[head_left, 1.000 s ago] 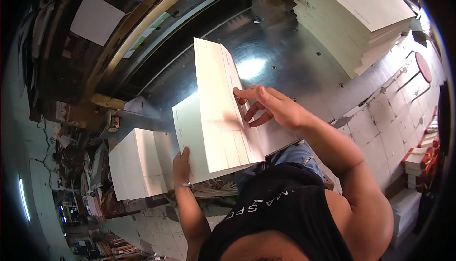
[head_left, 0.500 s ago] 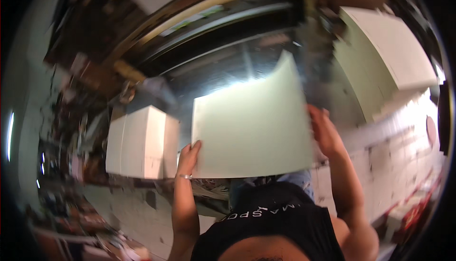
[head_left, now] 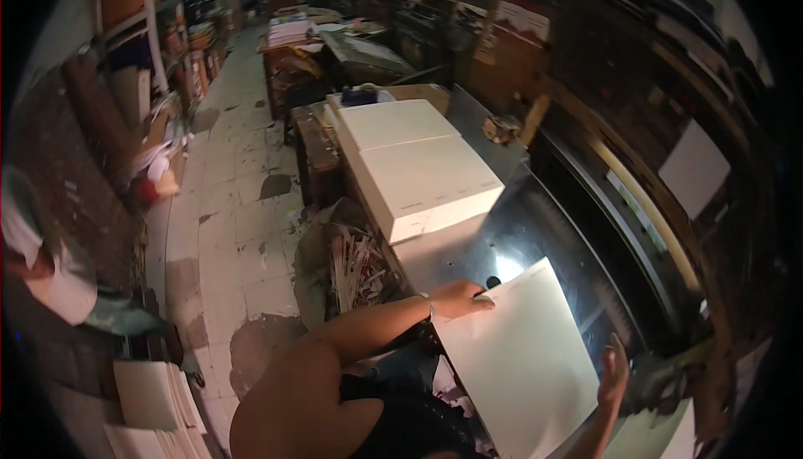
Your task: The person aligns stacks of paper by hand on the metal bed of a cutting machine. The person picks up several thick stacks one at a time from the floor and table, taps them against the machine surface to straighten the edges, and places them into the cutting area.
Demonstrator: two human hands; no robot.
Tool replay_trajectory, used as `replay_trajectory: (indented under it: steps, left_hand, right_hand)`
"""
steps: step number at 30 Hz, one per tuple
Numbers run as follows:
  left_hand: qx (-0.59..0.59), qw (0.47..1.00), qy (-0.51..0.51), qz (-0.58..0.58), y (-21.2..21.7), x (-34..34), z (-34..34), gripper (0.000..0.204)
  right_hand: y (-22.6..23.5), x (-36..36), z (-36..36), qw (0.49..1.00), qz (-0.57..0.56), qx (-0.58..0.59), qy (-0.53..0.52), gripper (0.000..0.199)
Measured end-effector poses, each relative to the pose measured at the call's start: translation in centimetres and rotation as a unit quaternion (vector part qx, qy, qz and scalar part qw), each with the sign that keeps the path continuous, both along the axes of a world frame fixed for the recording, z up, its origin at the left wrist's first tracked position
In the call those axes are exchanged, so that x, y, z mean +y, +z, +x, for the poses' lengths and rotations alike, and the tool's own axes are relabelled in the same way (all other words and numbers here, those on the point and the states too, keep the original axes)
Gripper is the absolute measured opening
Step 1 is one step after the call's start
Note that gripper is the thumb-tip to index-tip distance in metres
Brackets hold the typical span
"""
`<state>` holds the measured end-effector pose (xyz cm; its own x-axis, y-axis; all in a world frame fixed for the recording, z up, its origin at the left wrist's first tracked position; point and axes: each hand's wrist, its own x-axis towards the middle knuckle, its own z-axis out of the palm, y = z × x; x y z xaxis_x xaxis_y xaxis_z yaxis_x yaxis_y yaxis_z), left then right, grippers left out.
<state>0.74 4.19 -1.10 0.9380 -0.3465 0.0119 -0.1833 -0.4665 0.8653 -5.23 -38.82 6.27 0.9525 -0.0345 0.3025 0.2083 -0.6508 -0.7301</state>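
A cluttered workshop surrounds the person, with a worn tiled floor (head_left: 238, 237) running away to the left of both hands and crowded benches and shelves farther off. Nearer, a shiny metal desk (head_left: 431, 263) lies in front of a long dark machine (head_left: 585, 200), which stands beyond the right hand. The pale paper sheet (head_left: 523, 363) lies between the two hands, over the metal, its broad face up; whether it is one leaf or several together cannot be told. The left hand (head_left: 462, 299) is clamped on the sheet's far left corner, thumb on top, with a pale band (head_left: 430, 307) around its wrist. The right hand (head_left: 614, 373) is at the opposite edge, its fingers apart and pointing away from the body, not gripping; whether it touches the paper there is unclear. Beyond the left hand, well apart from it, a tall block of white paper (head_left: 431, 170) sits squared up on the desk. To the left of that hand, below the desk's edge, lies a heap of thin paper strips (head_left: 360, 271). Just right of the right hand, more stacked paper (head_left: 657, 436) shows at the lower rim. Above and past that hand, a white sheet (head_left: 695, 170) rests against the machine.
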Motion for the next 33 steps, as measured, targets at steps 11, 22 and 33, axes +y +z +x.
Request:
replay_trajectory:
  steps: [11,22,33]
  left_hand:
    - [-0.098,0.992,0.053,-0.056,-1.8,0.3,-1.0,0.051]
    - [-0.105,0.951,0.194,-0.216,-1.3,3.1,-5.0,0.067]
    - [0.201,0.888,-0.022,-0.412,-14.9,-1.4,-16.0,0.091]
  right_hand:
    - [-6.4,6.1,14.1,0.976,-0.199,0.076,0.042,0.078]
    - [-7.1,9.6,11.6,0.969,-0.246,-0.001,-0.018,0.061]
    - [-8.5,14.5,11.7,0.969,-0.244,0.009,-0.038,0.051]
